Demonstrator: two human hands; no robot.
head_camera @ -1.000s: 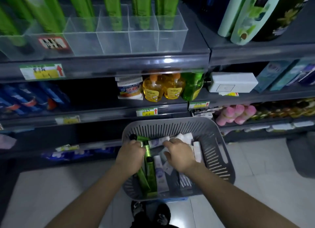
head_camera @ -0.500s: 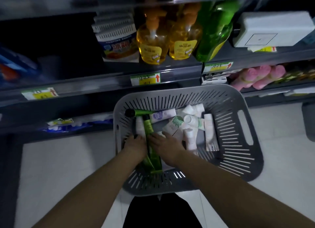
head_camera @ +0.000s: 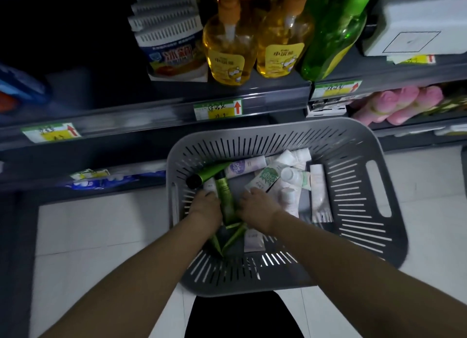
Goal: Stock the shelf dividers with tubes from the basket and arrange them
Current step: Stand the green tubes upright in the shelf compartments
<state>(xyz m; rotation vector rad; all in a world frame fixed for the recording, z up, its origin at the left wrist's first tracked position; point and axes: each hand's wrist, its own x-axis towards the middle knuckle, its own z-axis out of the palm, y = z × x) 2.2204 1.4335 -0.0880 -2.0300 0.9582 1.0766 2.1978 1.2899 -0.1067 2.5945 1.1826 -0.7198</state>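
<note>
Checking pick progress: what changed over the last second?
The view tilted down; the clear shelf dividers left the frame. Both hands drew back toward the basket's near side: left hand and right hand now flank an upright green tube. Whether either grips is unclear. Nothing lifted out; the white tubes stay piled.

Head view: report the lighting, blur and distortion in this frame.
Head view: dim overall, with the shelves' left side nearly black; the yellow pump bottles catch the most light. Wide-angle bending bows the shelf edges and the grey basket. Price tags and the frame's edges are soft; both hands read fairly sharp.
</note>
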